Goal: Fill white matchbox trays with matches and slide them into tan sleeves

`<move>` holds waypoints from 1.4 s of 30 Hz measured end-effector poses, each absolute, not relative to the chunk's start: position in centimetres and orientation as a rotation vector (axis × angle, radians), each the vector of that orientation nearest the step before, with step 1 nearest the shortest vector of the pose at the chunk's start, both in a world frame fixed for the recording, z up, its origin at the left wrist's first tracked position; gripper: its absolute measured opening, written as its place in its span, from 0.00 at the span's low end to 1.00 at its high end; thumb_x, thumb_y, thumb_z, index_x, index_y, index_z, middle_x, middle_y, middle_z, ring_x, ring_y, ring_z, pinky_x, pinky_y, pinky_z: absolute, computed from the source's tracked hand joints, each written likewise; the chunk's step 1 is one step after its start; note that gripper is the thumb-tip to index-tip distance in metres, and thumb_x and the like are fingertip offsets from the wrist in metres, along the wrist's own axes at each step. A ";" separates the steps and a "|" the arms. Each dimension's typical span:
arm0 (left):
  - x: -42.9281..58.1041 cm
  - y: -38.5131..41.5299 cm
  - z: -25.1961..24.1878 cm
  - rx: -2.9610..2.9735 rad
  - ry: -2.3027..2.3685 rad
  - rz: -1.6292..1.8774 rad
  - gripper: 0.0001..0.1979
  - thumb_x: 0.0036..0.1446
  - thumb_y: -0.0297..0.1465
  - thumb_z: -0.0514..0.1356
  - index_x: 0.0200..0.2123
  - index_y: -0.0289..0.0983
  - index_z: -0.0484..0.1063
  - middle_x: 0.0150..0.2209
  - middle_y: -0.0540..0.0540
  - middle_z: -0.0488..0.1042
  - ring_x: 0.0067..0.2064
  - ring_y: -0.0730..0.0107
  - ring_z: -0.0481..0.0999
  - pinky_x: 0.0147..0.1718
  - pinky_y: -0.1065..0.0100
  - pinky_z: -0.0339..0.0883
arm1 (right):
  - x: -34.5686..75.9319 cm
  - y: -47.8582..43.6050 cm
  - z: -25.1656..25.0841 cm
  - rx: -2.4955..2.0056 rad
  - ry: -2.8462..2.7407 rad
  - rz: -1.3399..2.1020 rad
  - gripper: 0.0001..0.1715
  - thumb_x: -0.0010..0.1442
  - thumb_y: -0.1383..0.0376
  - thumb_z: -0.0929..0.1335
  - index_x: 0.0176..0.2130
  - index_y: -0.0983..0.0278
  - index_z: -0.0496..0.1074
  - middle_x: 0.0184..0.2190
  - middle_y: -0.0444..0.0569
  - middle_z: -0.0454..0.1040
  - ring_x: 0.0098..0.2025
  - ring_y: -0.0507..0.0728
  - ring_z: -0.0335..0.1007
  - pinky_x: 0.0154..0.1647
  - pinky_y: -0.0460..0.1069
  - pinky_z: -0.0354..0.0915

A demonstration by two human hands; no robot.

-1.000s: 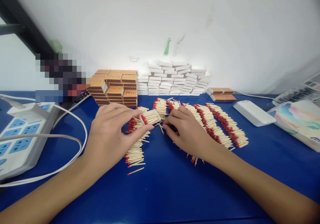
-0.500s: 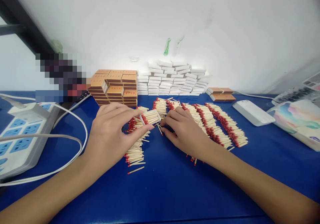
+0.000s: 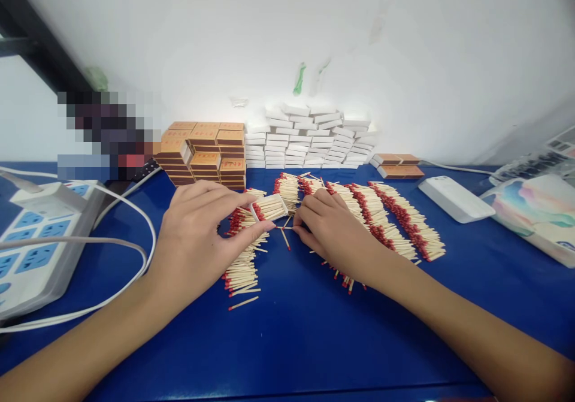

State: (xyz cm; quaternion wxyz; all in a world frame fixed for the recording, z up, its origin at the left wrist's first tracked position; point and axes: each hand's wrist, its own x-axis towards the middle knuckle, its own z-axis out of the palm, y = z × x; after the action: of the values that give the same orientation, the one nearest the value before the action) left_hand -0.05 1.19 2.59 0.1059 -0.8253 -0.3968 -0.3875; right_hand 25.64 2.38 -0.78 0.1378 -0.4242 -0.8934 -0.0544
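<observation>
My left hand [image 3: 197, 228] grips a small white matchbox tray [image 3: 272, 208] between thumb and fingers. The tray is tilted and filled with red-headed matches. Just right of it, my right hand [image 3: 335, 228] is closed, thumb and fingertip pinching a match [image 3: 288, 228] by its plain end. A loose match [image 3: 286, 239] lies beneath that one on the blue table. Under and beside my left hand spreads a pile of matches [image 3: 245, 270]. More rows of matches [image 3: 381, 216] run behind and to the right of my right hand, which hides part of them.
Orange matchboxes [image 3: 204, 150] are stacked at the back left, with white trays [image 3: 309, 138] piled alongside against the wall. A few more orange matchboxes [image 3: 398, 165], a white power bank [image 3: 456, 198] and a colourful packet [image 3: 534, 216] are rightward. A power strip [image 3: 49, 240] with cables [image 3: 150, 228] occupies the left.
My right fingers have shifted slightly right and a pinched match now shows between them and the tray. The loose match below has moved a little downward. My left hand keeps the tray.
</observation>
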 end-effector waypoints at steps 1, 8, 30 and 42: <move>-0.1 1.2 2.6 -2.434 -1.166 -1.142 0.14 0.64 0.44 0.71 0.48 0.45 0.81 0.41 0.48 0.85 0.44 0.56 0.83 0.48 0.53 0.73 | 25.7 2.3 -0.6 -1.211 -2.608 -0.138 0.11 0.74 0.70 0.66 0.38 0.65 0.74 0.40 0.56 0.75 0.45 0.63 0.63 0.49 0.58 0.62; -0.1 1.2 2.7 -2.453 -1.149 -1.140 0.14 0.63 0.43 0.72 0.48 0.44 0.81 0.41 0.48 0.85 0.44 0.56 0.83 0.48 0.53 0.72 | 25.8 1.8 -0.2 -1.168 -2.633 0.035 0.09 0.76 0.69 0.65 0.42 0.65 0.74 0.43 0.55 0.75 0.46 0.62 0.62 0.48 0.56 0.60; -0.1 1.2 2.7 -2.479 -1.128 -1.118 0.15 0.63 0.42 0.72 0.50 0.43 0.81 0.41 0.46 0.85 0.45 0.54 0.83 0.49 0.52 0.71 | 26.5 0.1 1.6 -0.941 -2.702 0.348 0.20 0.71 0.79 0.62 0.49 0.60 0.77 0.46 0.53 0.72 0.50 0.62 0.62 0.52 0.57 0.63; -0.2 1.2 2.6 -2.472 -1.120 -1.096 0.15 0.63 0.42 0.72 0.48 0.41 0.81 0.42 0.46 0.84 0.46 0.55 0.82 0.49 0.52 0.71 | 27.0 0.5 1.3 -0.973 -2.674 0.422 0.11 0.76 0.64 0.66 0.42 0.63 0.78 0.46 0.54 0.73 0.51 0.62 0.64 0.52 0.58 0.64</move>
State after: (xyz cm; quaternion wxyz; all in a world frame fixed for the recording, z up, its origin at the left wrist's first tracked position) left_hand -0.17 1.21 2.64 0.1070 -0.8398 -0.3803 -0.3724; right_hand 27.02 0.51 1.33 0.1321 -0.3353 -0.9214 0.1453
